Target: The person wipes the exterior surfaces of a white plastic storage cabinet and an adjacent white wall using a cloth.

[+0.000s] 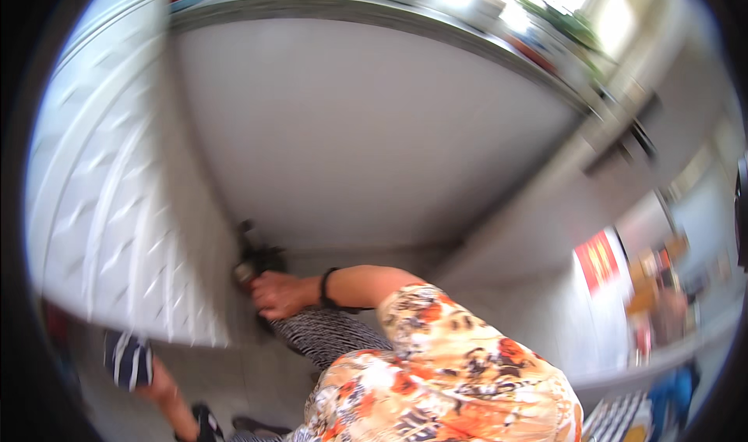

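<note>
My right hand (279, 296) reaches in from the right, with a dark band on its wrist. Its fingers are curled beside a blurred dark object (263, 261) with a rounded tan part, low by the end of the white panel. Whether the hand holds it or only rests near it, I cannot tell. Just under the wrist is my knee in black-and-white patterned trousers (333, 334). An orange floral top (461, 383) covers my arm and body. My left hand is out of view.
A white ridged panel (123, 208) stands at left, near a person's leg (169, 395) and striped navy clothing (128, 361). Ahead, a plain pale surface (374, 132) meets a ledge (350, 6) with potted plants (561, 24). A red-and-white item (597, 262) and blurred goods are at right.
</note>
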`<state>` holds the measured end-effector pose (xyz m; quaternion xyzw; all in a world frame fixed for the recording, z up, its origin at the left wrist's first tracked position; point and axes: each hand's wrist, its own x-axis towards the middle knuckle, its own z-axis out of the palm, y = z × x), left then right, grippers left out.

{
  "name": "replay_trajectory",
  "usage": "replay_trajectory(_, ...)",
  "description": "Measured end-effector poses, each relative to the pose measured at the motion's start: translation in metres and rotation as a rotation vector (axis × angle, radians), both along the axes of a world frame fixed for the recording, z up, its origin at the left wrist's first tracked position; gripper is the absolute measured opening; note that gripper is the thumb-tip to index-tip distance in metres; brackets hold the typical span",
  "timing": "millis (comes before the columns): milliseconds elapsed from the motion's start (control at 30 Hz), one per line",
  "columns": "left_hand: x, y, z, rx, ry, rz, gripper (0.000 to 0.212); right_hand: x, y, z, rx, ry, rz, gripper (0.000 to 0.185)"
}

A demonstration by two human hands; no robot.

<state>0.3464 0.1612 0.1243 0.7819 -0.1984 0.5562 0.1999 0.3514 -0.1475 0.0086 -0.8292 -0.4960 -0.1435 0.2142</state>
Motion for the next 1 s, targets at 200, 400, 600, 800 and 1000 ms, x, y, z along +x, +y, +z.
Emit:
replay_trajectory(200, 0.011, -0.070, -0.005, -0.050, 0.033, -0.126, 0.026, -0.096, -0.065, 0.008, -0.046, -0.010, -0.302, 0.022)
replay_trajectory(400, 0.031, -0.069, -0.011, -0.047, 0.068, -0.156, 0.024, -0.128, -0.076, 0.000, -0.037, -0.034, -0.448, 0.020)
replay_trajectory(600, 0.070, -0.083, -0.010, -0.022, 0.082, -0.201, 0.023, -0.100, -0.071, -0.005, -0.075, -0.007, -0.545, 0.022)
replay_trajectory(800, 0.076, -0.084, -0.013, -0.023, 0.099, -0.189, 0.022, -0.100, -0.067, 0.007, -0.076, 0.049, -0.494, 0.023)
replay_trajectory(1000, 0.079, -0.085, -0.011, -0.014, 0.098, -0.192, 0.021, -0.105, -0.066, 0.024, -0.090, 0.087, -0.542, 0.031)
